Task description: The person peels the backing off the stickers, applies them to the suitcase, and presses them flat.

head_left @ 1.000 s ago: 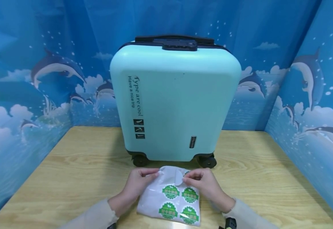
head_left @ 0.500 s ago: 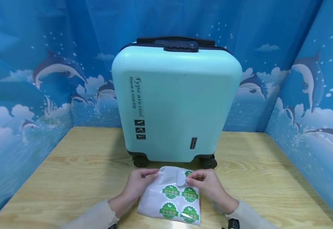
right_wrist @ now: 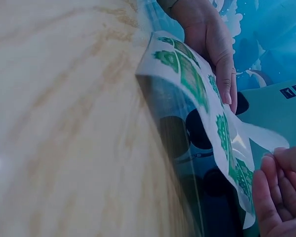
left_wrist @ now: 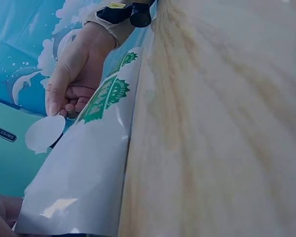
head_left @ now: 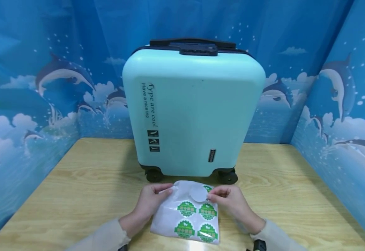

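A white sticker sheet [head_left: 165, 221] with several round green stickers [head_left: 184, 229] lies low over the table in the head view. My left hand [head_left: 148, 202] pinches its upper left edge between thumb and fingers. Near the upper right of the sheet, my right hand [head_left: 232, 204] pinches the rim of a sticker [head_left: 199, 194] whose plain white back faces up. In the left wrist view that sticker [left_wrist: 44, 133] hangs flat from the right thumb and fingertips, beside the sheet [left_wrist: 81, 177]. The right wrist view shows the sheet [right_wrist: 148, 61] bowed, its near edge lifted off the tabletop.
Just behind the sheet stands a mint-green suitcase [head_left: 188, 115] on black wheels [head_left: 228, 177]. The wooden table [head_left: 85, 181] stretches to both sides. Blue dolphin-print curtains [head_left: 60, 108] enclose the back and sides.
My right hand has moved slightly right, drawing the sticker along. Its white back has gone from a narrow folded strip to a nearly full round. The left hand keeps its hold in place.
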### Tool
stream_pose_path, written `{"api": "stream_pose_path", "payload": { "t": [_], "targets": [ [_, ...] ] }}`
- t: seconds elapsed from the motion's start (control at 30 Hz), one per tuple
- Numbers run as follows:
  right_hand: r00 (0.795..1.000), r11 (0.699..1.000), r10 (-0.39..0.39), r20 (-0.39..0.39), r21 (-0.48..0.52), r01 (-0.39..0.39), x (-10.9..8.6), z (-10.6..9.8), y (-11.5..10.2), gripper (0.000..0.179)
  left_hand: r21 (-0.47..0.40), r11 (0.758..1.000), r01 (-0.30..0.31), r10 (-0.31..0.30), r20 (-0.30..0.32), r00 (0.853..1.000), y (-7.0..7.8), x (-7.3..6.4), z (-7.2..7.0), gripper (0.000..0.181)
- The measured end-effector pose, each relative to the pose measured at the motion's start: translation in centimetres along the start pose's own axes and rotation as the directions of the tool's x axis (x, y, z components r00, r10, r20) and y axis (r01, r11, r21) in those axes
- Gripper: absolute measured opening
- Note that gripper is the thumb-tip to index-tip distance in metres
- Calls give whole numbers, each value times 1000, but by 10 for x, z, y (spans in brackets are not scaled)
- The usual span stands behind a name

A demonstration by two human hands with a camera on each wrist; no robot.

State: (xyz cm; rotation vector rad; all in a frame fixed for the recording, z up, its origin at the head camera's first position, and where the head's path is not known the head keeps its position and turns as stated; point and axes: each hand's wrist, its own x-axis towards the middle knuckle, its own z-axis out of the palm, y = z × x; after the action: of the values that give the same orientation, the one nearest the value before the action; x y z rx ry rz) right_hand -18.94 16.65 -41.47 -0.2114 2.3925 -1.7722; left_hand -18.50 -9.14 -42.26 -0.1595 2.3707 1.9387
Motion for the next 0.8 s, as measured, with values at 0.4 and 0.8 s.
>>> {"api": "stream_pose_path", "payload": {
  "t": [0.4,0.8],
  "targets": [
    [999,998,-38,2,-55,38,4,2,6,21,1,996,-89,89,15,996,-2,-4,1,28],
    [999,999,-3,40,-45,5,11,2,12,21,-1,992,-128,128,47,991,-4,-6,1,31]
  ]
}}
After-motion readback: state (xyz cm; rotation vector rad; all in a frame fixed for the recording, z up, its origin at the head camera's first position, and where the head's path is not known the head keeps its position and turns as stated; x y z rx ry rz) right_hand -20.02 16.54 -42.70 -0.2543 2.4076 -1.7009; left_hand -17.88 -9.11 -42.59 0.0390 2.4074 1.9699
